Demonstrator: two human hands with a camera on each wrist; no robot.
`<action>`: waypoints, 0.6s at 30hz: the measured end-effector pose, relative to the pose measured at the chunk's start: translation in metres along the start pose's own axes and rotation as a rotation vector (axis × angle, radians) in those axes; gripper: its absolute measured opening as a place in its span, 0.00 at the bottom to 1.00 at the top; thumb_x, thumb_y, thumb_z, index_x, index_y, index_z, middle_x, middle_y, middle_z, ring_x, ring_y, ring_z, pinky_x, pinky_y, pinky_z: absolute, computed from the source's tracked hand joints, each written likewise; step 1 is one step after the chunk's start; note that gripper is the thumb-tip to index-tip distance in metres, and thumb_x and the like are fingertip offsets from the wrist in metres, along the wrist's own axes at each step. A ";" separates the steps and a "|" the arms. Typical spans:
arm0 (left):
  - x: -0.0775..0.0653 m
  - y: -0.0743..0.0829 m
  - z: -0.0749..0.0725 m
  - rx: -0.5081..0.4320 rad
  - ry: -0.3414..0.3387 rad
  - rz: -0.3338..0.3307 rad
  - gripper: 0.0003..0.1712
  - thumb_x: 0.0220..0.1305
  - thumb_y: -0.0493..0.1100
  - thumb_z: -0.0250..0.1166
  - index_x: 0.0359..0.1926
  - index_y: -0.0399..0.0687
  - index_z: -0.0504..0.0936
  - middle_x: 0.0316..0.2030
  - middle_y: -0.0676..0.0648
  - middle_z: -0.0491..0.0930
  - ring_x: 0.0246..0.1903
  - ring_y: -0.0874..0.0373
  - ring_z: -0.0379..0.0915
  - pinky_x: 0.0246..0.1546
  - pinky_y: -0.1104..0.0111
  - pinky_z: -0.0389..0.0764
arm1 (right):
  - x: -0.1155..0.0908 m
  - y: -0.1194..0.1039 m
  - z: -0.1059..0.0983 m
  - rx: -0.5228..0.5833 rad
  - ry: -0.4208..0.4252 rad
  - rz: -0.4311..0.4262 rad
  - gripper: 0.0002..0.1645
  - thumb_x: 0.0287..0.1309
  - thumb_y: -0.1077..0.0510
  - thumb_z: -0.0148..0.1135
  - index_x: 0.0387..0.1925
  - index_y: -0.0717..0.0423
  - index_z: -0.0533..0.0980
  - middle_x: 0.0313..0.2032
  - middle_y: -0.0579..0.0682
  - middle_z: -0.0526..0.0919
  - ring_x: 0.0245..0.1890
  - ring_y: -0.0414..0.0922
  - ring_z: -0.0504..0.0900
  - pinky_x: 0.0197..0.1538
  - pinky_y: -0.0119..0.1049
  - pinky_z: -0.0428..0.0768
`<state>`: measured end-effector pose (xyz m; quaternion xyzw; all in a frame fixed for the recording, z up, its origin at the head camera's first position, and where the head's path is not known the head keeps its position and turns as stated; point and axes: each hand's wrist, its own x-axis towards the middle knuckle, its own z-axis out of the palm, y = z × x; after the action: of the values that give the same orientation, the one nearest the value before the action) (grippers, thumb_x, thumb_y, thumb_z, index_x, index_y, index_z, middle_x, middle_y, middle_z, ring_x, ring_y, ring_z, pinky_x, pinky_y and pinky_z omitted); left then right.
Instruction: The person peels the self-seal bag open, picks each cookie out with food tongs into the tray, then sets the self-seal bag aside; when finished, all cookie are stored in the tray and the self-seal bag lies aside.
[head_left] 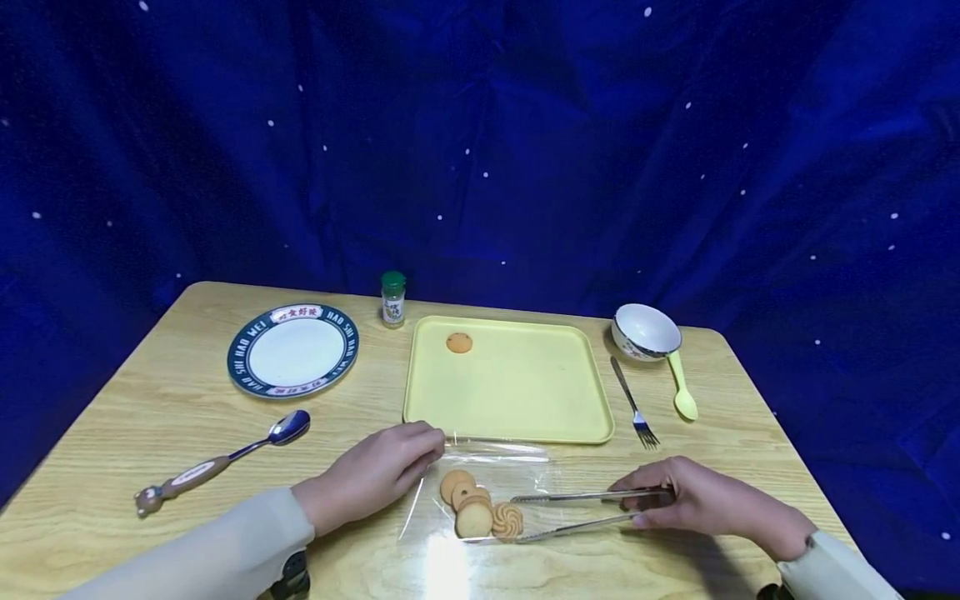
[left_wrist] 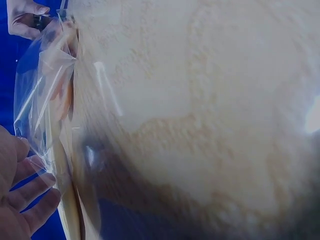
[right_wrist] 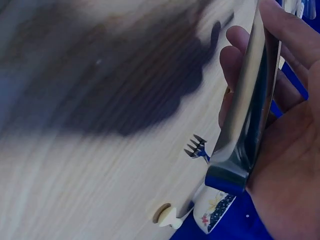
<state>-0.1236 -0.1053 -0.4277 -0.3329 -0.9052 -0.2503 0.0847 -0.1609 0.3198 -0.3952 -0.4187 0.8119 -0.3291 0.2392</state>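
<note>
My left hand (head_left: 382,467) holds the upper left edge of a clear plastic bag (head_left: 525,471); in the left wrist view the film lies between thumb and fingers. Several cookies (head_left: 474,518) are grouped at the bag, among them a swirled cookie (head_left: 507,520). From the right, my right hand (head_left: 686,497) grips metal tongs (head_left: 573,497), whose arms stand apart with their tips around the swirled cookie. Whether those tips are inside the film is hard to tell. Another cookie (head_left: 459,342) lies on the yellow tray (head_left: 517,383) beyond the bag.
At the left are a blue-rimmed plate (head_left: 258,379) and a bear-handled spoon (head_left: 225,462). A green-capped seasoning jar (head_left: 393,300) stands behind the tray. To the right lie a fork (head_left: 636,408), a patterned bowl (head_left: 647,332) and a yellow spoon (head_left: 682,387). A blue curtain hangs behind.
</note>
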 end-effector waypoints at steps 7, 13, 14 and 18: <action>-0.002 -0.001 0.001 0.008 0.023 0.004 0.04 0.68 0.40 0.60 0.36 0.54 0.74 0.31 0.62 0.71 0.30 0.70 0.67 0.32 0.76 0.75 | 0.013 -0.005 -0.002 -0.008 -0.030 -0.020 0.21 0.60 0.55 0.65 0.54 0.56 0.78 0.41 0.50 0.86 0.35 0.27 0.79 0.31 0.28 0.81; -0.001 -0.002 0.000 0.015 0.015 0.007 0.04 0.67 0.39 0.60 0.35 0.53 0.74 0.31 0.61 0.72 0.30 0.70 0.68 0.32 0.75 0.76 | 0.013 -0.003 0.000 -0.011 -0.055 -0.048 0.16 0.61 0.56 0.63 0.50 0.54 0.80 0.33 0.44 0.85 0.29 0.24 0.74 0.28 0.26 0.79; -0.001 -0.002 0.000 0.017 0.014 0.008 0.04 0.67 0.39 0.60 0.36 0.53 0.74 0.32 0.61 0.72 0.31 0.70 0.68 0.32 0.75 0.76 | 0.013 -0.002 0.001 -0.014 -0.052 -0.055 0.15 0.61 0.56 0.63 0.50 0.53 0.80 0.32 0.43 0.85 0.28 0.24 0.73 0.28 0.26 0.78; -0.001 -0.003 -0.002 0.020 0.011 0.012 0.04 0.68 0.38 0.59 0.36 0.53 0.74 0.32 0.61 0.72 0.31 0.69 0.67 0.33 0.75 0.76 | 0.008 0.002 0.000 -0.003 -0.032 -0.089 0.16 0.63 0.58 0.62 0.51 0.56 0.79 0.32 0.46 0.85 0.28 0.24 0.72 0.26 0.24 0.77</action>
<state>-0.1248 -0.1088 -0.4274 -0.3361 -0.9051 -0.2424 0.0948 -0.1664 0.3136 -0.3977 -0.4601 0.7891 -0.3313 0.2366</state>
